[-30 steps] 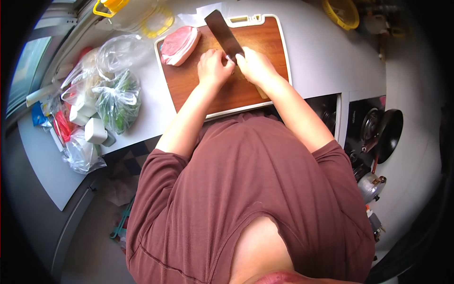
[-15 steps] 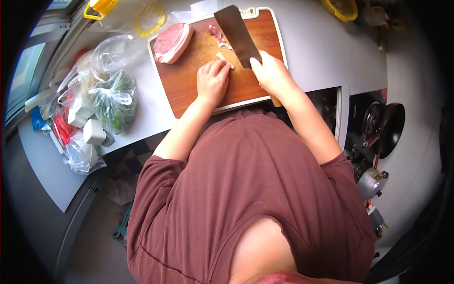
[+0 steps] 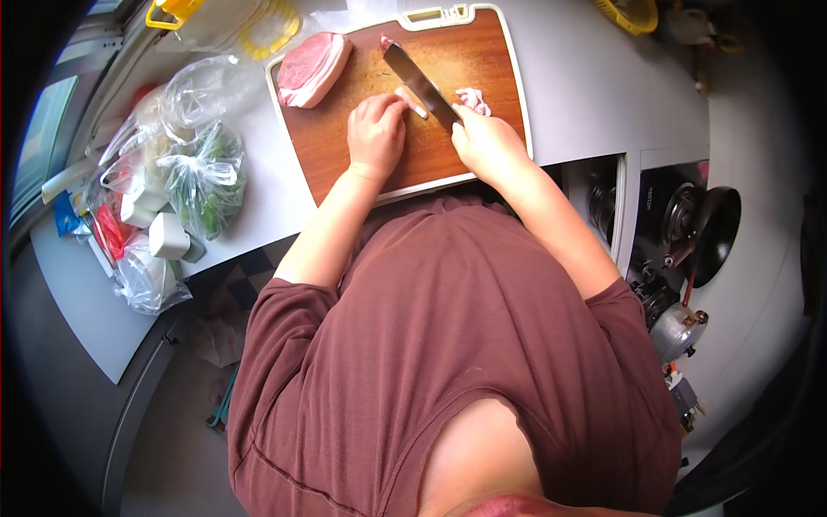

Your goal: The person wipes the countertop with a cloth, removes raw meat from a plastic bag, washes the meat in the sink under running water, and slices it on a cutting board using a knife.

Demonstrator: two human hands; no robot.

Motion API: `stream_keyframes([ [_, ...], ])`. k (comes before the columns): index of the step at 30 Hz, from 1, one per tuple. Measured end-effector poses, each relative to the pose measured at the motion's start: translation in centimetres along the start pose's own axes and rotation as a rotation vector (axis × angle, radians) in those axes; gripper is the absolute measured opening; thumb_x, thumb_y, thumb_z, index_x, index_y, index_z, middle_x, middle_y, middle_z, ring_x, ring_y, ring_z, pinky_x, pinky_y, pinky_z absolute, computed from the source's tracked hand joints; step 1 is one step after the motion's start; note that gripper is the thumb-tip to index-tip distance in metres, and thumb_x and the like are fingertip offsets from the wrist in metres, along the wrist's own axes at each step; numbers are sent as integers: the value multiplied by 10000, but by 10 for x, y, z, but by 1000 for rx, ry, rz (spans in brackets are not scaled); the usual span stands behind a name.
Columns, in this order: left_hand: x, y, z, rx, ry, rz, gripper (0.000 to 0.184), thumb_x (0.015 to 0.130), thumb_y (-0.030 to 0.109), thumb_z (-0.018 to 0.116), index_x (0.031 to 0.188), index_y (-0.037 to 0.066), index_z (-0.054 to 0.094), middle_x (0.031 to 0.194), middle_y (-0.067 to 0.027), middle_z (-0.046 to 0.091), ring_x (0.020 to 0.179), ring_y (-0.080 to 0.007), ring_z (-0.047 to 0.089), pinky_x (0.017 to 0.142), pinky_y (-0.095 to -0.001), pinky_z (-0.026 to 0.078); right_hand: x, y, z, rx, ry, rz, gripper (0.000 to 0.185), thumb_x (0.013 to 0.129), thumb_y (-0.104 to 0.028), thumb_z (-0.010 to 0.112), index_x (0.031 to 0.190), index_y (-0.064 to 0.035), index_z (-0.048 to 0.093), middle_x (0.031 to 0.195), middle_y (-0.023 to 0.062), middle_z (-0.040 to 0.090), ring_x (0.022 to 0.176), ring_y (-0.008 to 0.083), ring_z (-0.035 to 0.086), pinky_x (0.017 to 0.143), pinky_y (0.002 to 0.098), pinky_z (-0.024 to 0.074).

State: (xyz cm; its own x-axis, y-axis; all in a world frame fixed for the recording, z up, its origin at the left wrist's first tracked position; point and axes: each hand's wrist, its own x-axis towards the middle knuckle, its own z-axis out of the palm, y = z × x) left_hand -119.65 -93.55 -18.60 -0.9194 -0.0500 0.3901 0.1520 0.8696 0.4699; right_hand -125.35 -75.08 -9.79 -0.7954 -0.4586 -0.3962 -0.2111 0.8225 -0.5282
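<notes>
My right hand (image 3: 489,145) grips a cleaver (image 3: 422,84), its handle hidden in the fist. The blade slants across the wooden cutting board (image 3: 336,159), seen nearly edge-on, its tip towards the far side. Left of the blade, my left hand (image 3: 376,133) has its fingertips closed on the near end of a small pale strip of meat (image 3: 412,102). A thick slab of pink meat (image 3: 314,71) with a pale rind lies at the board's far left corner. Small pale meat scraps (image 3: 473,101) lie right of the blade. A reddish bit (image 3: 387,41) shows by its tip.
Clear plastic bags, one with green vegetables (image 3: 205,181), crowd the counter (image 3: 594,95) at left. A large clear bottle with a yellow handle (image 3: 172,10) stands behind the board. A yellow basket (image 3: 629,15) is at far right. A black pan (image 3: 717,237) sits by the stove.
The cleaver has come down from a raised, broadside pose to an edge-on one near the strip. Pale scraps now show right of the blade. My left hand has shifted slightly left.
</notes>
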Motion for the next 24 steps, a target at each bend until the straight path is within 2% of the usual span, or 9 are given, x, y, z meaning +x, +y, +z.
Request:
stream_keyframes([
  [5,15,-4,4,78,-13,-40,150,766,123,646,913,102,624,979,-59,595,932,-280,559,763,-409,445,-3,-1,-8,17,-60,67,278,916,-212,444,1100,-43,566,847,250,643,814,412,632,746,495,495],
  [9,21,-12,6,109,-81,-25,128,761,137,658,862,96,592,928,-70,605,876,-296,572,736,-419,456,-6,-2,-14,14,-75,86,377,921,-220,433,1233,-44,551,919,260,646,864,411,629,791,487,489],
  [11,23,-13,3,125,-144,-40,148,750,126,673,849,84,572,870,-83,611,818,-312,578,725,-421,467,-8,-2,-15,28,-47,77,363,921,-222,430,1203,-34,558,913,261,645,861,413,628,787,491,488],
  [14,24,-11,-5,-20,-223,-135,160,778,137,668,900,68,592,807,-97,617,770,-302,595,728,-398,479,-9,2,-17,39,-56,91,349,921,-223,427,1170,-20,562,913,259,645,859,416,627,786,495,486],
  [17,26,-1,-13,-192,-310,-453,161,844,144,654,963,50,603,793,-80,630,750,-216,613,728,-333,485,-11,8,-17,91,-38,112,337,919,-219,431,1147,-6,559,919,254,647,865,419,623,789,494,484],
  [20,27,1,-15,-527,-284,-721,139,887,172,638,933,45,611,874,-70,669,812,-140,628,705,-297,487,-13,11,-21,140,-14,124,337,919,-218,441,1144,6,553,927,246,651,883,416,621,800,485,483],
  [24,25,-5,-7,-964,-253,-809,160,899,142,638,1004,31,590,901,-16,654,822,-61,579,711,-217,451,-15,15,-24,217,49,97,336,923,-228,447,1153,-7,553,935,232,657,907,403,623,822,466,484],
])
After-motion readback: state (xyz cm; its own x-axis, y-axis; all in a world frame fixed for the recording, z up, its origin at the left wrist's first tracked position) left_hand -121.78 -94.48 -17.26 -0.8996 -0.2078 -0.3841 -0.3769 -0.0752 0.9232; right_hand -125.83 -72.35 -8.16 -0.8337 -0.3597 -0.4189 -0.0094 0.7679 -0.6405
